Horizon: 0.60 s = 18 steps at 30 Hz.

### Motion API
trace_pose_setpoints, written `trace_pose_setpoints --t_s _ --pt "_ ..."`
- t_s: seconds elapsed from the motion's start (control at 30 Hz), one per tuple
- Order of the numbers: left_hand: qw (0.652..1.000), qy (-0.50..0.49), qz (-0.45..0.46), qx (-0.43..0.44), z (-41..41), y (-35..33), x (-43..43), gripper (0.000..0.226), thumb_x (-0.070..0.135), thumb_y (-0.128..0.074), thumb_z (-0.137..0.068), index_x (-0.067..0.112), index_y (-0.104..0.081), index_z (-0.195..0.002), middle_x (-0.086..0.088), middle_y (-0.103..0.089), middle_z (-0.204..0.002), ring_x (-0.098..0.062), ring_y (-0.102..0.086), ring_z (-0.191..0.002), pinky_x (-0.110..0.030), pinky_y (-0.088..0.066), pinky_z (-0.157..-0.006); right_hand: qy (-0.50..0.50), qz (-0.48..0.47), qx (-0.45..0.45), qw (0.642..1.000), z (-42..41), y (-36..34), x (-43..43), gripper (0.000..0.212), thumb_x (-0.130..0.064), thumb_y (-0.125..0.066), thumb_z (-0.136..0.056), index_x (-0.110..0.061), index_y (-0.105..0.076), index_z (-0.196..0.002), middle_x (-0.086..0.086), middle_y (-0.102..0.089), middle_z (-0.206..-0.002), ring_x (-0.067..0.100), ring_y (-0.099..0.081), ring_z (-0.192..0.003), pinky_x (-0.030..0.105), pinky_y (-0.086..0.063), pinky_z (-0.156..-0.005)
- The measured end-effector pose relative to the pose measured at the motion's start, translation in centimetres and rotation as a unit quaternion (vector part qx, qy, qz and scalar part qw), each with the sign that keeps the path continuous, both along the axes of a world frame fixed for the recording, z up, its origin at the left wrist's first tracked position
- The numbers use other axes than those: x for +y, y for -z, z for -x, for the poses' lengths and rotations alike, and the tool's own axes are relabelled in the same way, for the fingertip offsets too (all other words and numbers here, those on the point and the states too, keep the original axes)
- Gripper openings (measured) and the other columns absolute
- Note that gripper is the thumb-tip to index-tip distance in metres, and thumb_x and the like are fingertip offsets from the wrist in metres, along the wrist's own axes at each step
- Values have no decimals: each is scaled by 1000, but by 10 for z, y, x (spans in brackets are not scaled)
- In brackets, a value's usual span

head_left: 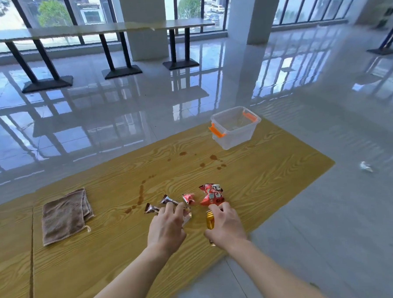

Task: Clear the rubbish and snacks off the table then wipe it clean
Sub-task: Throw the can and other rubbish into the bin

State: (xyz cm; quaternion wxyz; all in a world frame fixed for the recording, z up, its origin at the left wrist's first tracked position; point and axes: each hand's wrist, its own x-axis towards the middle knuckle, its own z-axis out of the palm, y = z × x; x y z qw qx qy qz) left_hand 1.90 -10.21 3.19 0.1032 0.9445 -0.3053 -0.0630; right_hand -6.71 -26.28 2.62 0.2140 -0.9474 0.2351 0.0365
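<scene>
Wood-grain table [272, 179], brown spill stains [140, 197] mid-top | brown cloth [66, 216] at left | clear bin [235, 133], orange latches, far edge, seemingly empty | red snack bag [211, 194], print unreadable | right hand [225, 224] curled round gold can [210, 220] near right edge | left hand [166, 230], fingers spread over small wrappers [167, 199]

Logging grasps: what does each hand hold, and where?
Right hand grips the gold item round its middle; left hand rests on wrappers, hold unclear.
</scene>
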Motion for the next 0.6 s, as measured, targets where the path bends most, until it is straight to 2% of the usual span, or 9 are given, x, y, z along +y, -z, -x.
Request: trace_pose_setpoints --t_s 0.1,0.27,0.4,0.6 --pt "999 35 5 -10 18 -3 -33 64 21 -60 -78 24 -39 -138 -4 -50 -122 -27 -52 -109 -38 -50 -82 29 -3 -9 1000 28 -2 -29 67 -40 -75 -78 -27 -42 -135 5 -42 -125 23 -44 -107 29 -41 -83" --pt "996 87 8 -19 63 -5 -95 62 22 -65 -78 24 -41 -135 -4 -52 -119 -25 -54 -102 -35 -52 -78 77 -2 -8 997 85 -6 -83 61 -40 -73 -79 -26 -44 -131 5 -43 -124 24 -45 -109 33 -46 -89" --pt "993 119 1 -7 109 -5 -147 55 22 -63 -78 25 -43 -129 -2 -50 -114 -25 -52 -100 -35 -50 -78 115 3 -12 993 141 -4 -129 56 -38 -73 -78 -26 -46 -126 4 -43 -121 22 -46 -105 31 -47 -85" --pt "987 157 -9 13 173 0 -219 52 24 -61 -78 27 -43 -127 -2 -49 -114 -26 -52 -104 -36 -48 -81 165 7 -5 986 223 8 -192 57 -40 -73 -78 -27 -46 -127 3 -42 -123 18 -39 -99 26 -40 -77"
